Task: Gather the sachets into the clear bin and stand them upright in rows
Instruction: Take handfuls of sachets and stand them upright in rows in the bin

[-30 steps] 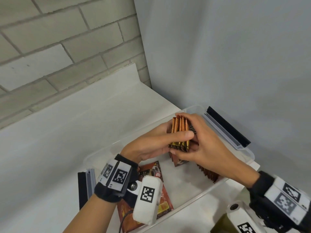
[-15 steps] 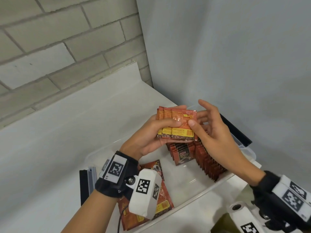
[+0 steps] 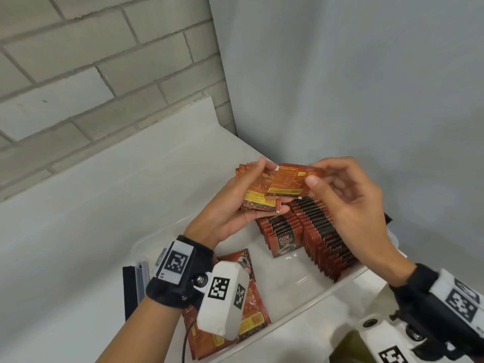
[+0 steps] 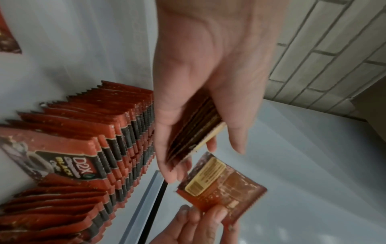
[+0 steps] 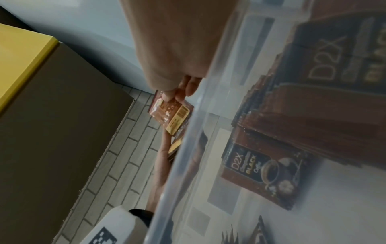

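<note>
Since half a second ago, right hand (image 3: 348,203) is peeling one glossy foil sachet (image 3: 286,183) off the stack (image 3: 258,197) above the clear bin (image 3: 301,307).

Left wrist view: left hand (image 4: 208,79) is clamping the flat stack (image 4: 196,137).

Right wrist view: fingertips (image 5: 177,95) are pinching the sachet (image 5: 171,115) beside the translucent plastic wall (image 5: 188,148).

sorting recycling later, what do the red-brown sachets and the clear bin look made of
Red-brown sachets: likely thin plastic or foil laminate, slightly glossy, with printed faces and zigzag-cut edges.
Clear bin: translucent rigid plastic, smooth finish; the standing rows show hazily through its wall.
</note>
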Demonstrator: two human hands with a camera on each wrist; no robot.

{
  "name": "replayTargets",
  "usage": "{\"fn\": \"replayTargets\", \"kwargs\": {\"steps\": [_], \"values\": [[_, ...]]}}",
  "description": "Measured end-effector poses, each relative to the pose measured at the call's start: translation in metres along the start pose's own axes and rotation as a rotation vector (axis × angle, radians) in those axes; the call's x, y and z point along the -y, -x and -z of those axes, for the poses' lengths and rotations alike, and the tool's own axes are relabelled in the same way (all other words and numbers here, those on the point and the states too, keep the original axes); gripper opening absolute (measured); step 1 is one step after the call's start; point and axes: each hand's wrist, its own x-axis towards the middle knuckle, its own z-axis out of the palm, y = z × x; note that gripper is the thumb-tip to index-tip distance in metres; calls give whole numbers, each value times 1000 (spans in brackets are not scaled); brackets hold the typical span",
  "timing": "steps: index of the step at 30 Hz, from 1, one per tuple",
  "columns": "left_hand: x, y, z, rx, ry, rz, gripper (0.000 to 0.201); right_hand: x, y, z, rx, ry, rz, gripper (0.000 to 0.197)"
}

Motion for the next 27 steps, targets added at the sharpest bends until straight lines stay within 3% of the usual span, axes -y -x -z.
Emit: {"fn": "replayTargets", "kwargs": {"steps": [6, 11, 16, 22, 27], "values": [[2, -1, 1, 67, 100, 12, 28, 0, 2, -2, 107, -68, -15, 17], [2, -3, 5, 41, 97, -98, 37, -4, -1, -1, 137, 15, -19, 17], [2, -3, 6, 42, 172, -224, 45, -3, -1, -3, 156, -64, -216, 33], [4, -3, 4, 88, 149, -253, 50, -1, -4, -1, 158, -106, -341, 21], [1, -5, 2, -3, 179, -252, 38, -1, -4, 1, 127, -123, -340, 8]]}}
